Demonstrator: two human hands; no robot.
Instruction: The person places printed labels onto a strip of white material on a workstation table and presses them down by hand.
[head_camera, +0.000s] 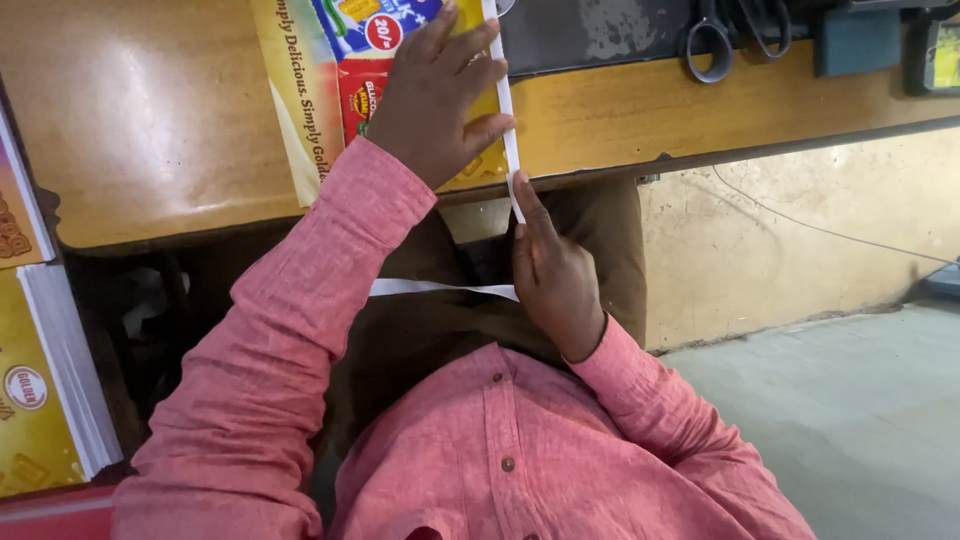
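- Left hand (435, 95): lies flat with fingers spread on a stack of printed yellow sheets (345, 90), pressing it to the wooden worktop (150, 120). It grips nothing.
- Right hand (552, 275): fingers closed in a pinch on a narrow white strip (510, 130) that runs along the right edge of the stack and down past the worktop edge.
- A second length of white strip (440, 288) lies across the lap, reaching the right hand.
- Step in hand, as judged: the strip is being drawn along or off the stack edge while the flat hand keeps the sheets from shifting.
- Next move calls for: steady downward pressure from the left hand and an even pull in line with the stack edge, so the strip neither tears nor skews the sheets.
- Another pile of yellow printed sheets (45, 380) stands at the lower left; scissors (712, 40) lie at the top.
- Hard to make out: whether the two strip lengths are one piece; the stack's far end is cut off; the right fingertips are hidden.
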